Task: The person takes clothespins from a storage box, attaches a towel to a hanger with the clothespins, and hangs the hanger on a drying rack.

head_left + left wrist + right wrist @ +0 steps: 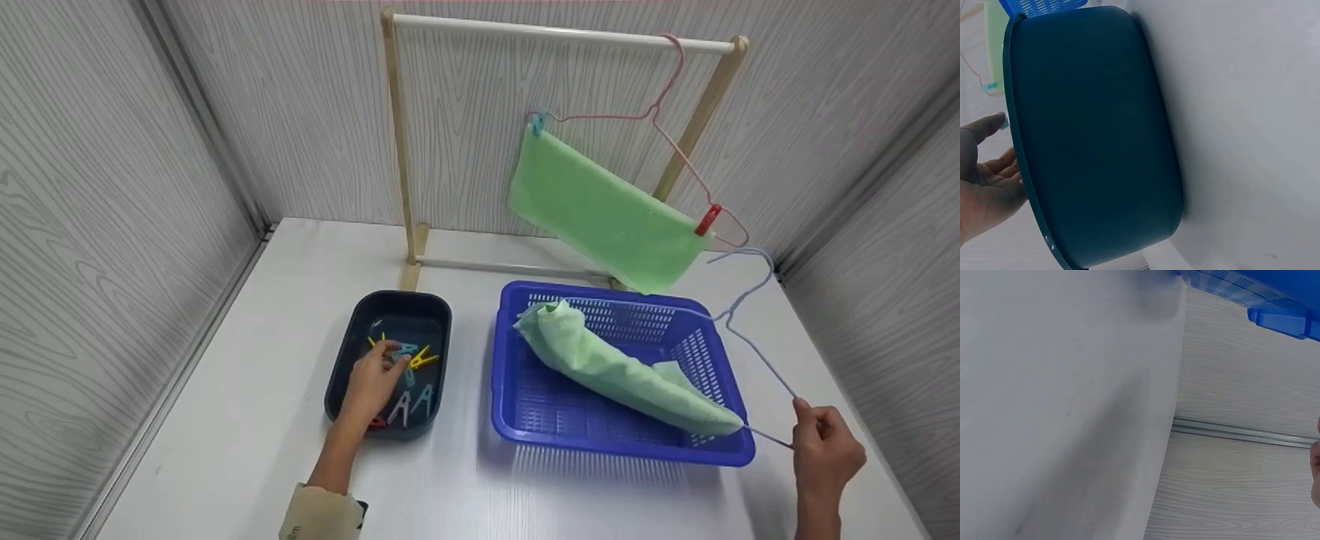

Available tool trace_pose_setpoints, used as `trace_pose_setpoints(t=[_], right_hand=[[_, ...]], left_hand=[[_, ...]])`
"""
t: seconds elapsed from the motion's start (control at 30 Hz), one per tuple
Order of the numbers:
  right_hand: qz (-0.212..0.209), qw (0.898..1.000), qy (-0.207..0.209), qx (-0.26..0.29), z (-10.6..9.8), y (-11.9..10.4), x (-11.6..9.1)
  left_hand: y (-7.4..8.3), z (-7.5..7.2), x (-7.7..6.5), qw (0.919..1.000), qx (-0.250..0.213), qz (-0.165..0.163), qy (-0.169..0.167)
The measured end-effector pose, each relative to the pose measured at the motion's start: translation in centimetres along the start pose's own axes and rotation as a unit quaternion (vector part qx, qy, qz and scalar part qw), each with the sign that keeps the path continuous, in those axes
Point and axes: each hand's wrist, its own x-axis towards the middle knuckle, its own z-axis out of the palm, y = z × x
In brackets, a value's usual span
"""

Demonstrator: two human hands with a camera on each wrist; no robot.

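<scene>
Cloth (pixel 622 379) on blue hanger (pixel 729 316) looks rumpled, perhaps folded.

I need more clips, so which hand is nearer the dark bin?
Left. The left hand is over the dark bin; the right hand is farther off, to the right of the blue basket, holding the blue hanger.

The beige sleeve (pixel 322 511) carries small lettering (pixel 294 532) — too unclear to read.
</scene>
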Motion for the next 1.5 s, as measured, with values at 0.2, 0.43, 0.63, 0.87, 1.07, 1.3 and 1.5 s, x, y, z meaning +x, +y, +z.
trace_pose_setpoints(t=[0.2, 0.43, 0.63, 0.87, 1.07, 1.3, 1.5], right_hand=[[-0.009, 0.999, -0.001, 0.036, 0.4, -0.9, 0.8], [-0.030, 0.997, -0.004, 0.067, 0.9, -3.1, 1.7], [-0.058, 0.995, -0.003, 0.075, 1.7, -4.9, 2.6], [-0.048, 0.992, 0.000, 0.117, 1.9, -6.2, 3.4], [-0.054, 0.991, -0.002, 0.125, 2.3, -7.1, 3.8], [-0.066, 0.990, -0.008, 0.121, 2.5, -7.3, 3.5], [-0.046, 0.990, -0.003, 0.130, 2.3, -7.5, 3.7]], left_hand=[[0.7, -0.1, 0.1, 0.9999, -0.010, -0.005, -0.003], [1.6, -0.3, -0.1, 0.9997, -0.022, 0.008, 0.007], [2.5, -0.5, -0.3, 0.9983, -0.031, 0.043, 0.022], [3.2, -0.8, -0.5, 0.9957, -0.031, 0.081, 0.032], [3.4, -1.1, -0.9, 0.9947, -0.037, 0.088, 0.038], [3.4, -1.2, -1.0, 0.9943, -0.044, 0.088, 0.041], [3.5, -1.0, -0.8, 0.9936, -0.049, 0.093, 0.039]])
